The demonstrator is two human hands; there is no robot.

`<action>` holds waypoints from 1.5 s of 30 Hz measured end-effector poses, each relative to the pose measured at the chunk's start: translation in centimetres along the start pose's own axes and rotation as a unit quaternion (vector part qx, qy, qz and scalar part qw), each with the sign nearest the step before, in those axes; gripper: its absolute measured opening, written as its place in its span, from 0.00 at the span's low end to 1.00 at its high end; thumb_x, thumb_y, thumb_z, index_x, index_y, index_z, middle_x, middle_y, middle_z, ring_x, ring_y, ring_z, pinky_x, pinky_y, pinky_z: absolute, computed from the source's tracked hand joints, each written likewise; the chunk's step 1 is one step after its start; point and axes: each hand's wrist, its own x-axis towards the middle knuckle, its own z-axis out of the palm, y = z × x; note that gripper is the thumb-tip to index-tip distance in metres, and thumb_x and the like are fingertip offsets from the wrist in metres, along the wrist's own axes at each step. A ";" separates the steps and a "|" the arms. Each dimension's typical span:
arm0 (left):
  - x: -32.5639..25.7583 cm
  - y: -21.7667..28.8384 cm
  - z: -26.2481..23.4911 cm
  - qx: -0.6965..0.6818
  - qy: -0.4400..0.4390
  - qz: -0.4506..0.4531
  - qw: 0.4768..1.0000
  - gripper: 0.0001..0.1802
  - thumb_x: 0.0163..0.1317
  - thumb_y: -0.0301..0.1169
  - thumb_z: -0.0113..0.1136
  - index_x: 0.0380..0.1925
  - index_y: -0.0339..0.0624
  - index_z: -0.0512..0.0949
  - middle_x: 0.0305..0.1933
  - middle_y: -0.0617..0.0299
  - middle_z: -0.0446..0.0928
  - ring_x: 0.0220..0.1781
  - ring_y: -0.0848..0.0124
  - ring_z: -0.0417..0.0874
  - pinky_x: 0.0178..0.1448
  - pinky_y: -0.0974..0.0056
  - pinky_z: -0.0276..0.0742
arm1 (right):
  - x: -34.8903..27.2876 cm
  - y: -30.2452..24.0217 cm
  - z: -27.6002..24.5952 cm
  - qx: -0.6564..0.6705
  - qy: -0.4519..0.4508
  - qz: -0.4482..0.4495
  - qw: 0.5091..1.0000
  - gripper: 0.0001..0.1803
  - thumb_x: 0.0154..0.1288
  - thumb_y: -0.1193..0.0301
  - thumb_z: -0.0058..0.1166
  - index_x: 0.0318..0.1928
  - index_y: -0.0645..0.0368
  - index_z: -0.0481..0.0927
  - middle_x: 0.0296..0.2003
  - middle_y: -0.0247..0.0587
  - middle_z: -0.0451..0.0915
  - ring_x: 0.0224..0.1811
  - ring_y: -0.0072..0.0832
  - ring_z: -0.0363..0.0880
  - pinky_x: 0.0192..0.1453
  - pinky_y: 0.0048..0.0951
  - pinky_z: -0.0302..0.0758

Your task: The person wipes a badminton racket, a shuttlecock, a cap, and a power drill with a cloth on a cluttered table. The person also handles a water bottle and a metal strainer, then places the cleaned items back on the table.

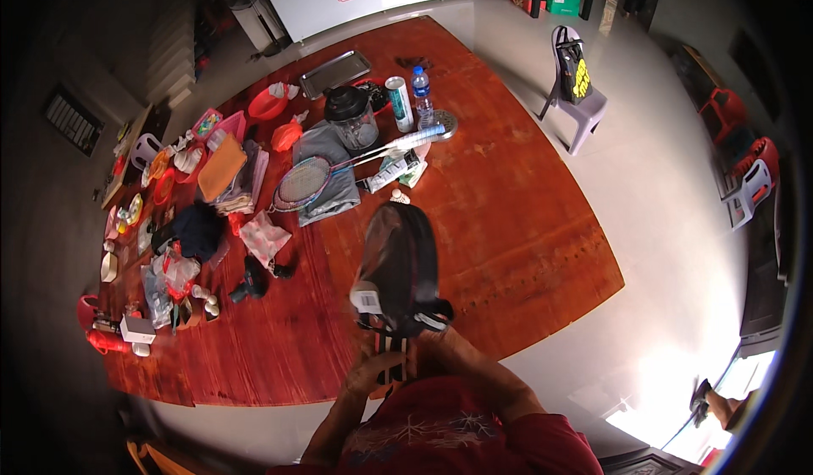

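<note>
A black racket bag (396, 259) with a rounded top and a dark see-through face stands upright in front of my body, above the table's near edge. A white tag (366, 298) hangs on its left side. My left hand (371, 372) is closed round the narrow, light-striped lower part. Close against the bag's lower right side, by a strap (434, 314), is my right hand (434, 346); it grips there, its fingers partly hidden by the bag. Just beyond the bag's top lies a shuttlecock (400, 196).
On the reddish wooden table (533, 246) lie badminton rackets (303, 183) on a grey bag, with a lidded jar (351, 119), a can (398, 104) and a water bottle (422, 94) beyond. Clothes, baskets and plastic bags crowd the left. A chair (574, 94) holds a backpack.
</note>
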 end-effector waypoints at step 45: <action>2.2 -2.2 -1.4 0.256 0.159 0.186 0.935 0.09 0.49 0.23 0.67 0.29 0.40 0.76 0.22 0.71 0.75 0.21 0.82 0.74 0.25 0.73 0.71 | 0.6 -11.0 11.8 -0.499 -0.012 -0.337 0.798 0.15 0.64 0.70 0.51 0.50 0.60 0.74 0.45 0.45 0.76 0.51 0.42 0.74 0.58 0.34 0.67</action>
